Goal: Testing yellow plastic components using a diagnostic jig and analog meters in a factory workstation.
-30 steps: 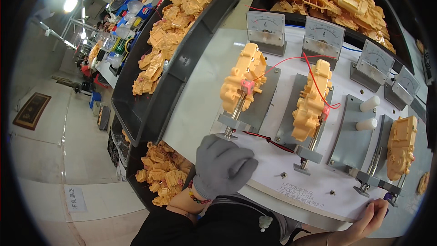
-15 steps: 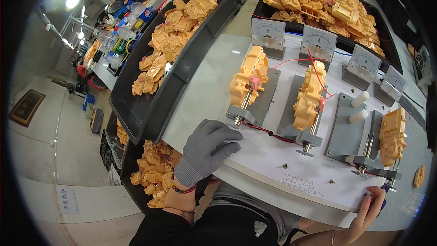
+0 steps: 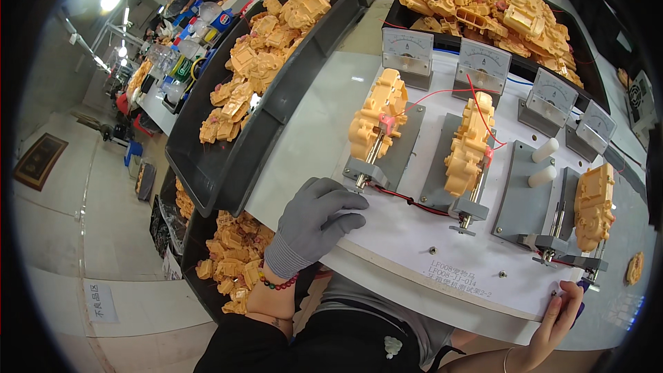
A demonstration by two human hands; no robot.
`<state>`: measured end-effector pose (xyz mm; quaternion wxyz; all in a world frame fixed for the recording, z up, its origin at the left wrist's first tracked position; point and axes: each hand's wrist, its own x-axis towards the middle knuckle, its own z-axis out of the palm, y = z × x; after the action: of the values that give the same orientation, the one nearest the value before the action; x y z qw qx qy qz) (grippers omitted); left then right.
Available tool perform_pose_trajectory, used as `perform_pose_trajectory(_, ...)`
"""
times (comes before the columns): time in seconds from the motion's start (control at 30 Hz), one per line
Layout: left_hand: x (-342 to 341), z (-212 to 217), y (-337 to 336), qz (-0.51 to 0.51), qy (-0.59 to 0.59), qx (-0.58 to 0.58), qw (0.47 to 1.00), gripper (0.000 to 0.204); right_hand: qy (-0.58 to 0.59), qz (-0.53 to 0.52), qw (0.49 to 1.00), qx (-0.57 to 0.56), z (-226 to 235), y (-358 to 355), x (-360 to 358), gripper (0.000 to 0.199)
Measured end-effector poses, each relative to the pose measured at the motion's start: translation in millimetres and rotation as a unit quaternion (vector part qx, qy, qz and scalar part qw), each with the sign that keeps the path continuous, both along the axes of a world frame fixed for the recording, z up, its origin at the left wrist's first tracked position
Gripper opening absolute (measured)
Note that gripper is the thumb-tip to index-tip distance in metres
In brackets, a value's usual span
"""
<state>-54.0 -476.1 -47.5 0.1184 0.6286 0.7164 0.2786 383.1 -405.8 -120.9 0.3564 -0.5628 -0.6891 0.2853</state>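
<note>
Two hands are on the white test board (image 3: 442, 249) right now. The left hand (image 3: 314, 224), in a grey glove, rests loosely curled on the board's near-left corner, gripping nothing, fingertips just short of the first clamp handle (image 3: 364, 174). The bare right hand (image 3: 556, 314) pinches the board's near-right edge, so that grip is pressed on the board itself.

Just past the left grip sits a yellow plastic gearbox (image 3: 378, 123) clamped in a grey fixture, red wires (image 3: 407, 200) running off it. A second gearbox (image 3: 469, 145) is one fixture over to the right, then an empty fixture (image 3: 521, 193) with two white pegs, then a third gearbox (image 3: 594, 200) nearest the right grip.

Looks like the testing step to me, with units loaded. Working that near clamp would mean reaching a touch forward without snagging the red wire.

Farther out: four analog meters (image 3: 483, 65) along the back, and black trays (image 3: 228, 166) heaped with yellow parts to the left and beyond.
</note>
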Motion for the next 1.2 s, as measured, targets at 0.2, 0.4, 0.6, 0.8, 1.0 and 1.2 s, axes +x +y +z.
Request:
perform_pose_trajectory(0.2, 1, -1, 2, 0.010, -0.023, -0.018, 1.000, 0.027, 0.012, 0.006, 1.000, 0.016, 8, -2, -7, 0.022)
perform_pose_trajectory(0.4, 1, -12, 1, 0.029, 0.001, 0.001, 1.000, 0.021, 0.043, -0.052, 0.998, -0.005, 23, -2, -32, 0.012)
perform_pose_trajectory(0.6, 24, -9, 3, 0.078, 0.034, 0.029, 0.996, 0.018, 0.040, -0.094, 0.994, 0.042, 26, 2, -49, 0.008)
perform_pose_trajectory(0.8, 74, -17, 9, -0.097, 0.103, 0.176, 0.974, 0.020, 0.027, -0.078, 0.995, 0.055, 26, 3, -48, 0.011)
perform_pose_trajectory(1.0, 87, -16, 40, -0.125, 0.017, 0.009, 0.992, 0.025, 0.044, -0.081, 0.995, 0.050, 26, 4, -47, 0.009)
perform_pose_trajectory(1.2, 86, -14, 46, -0.121, -0.024, 0.021, 0.992, 0.022, 0.060, -0.079, 0.993, 0.056, 26, 5, -50, 0.008)
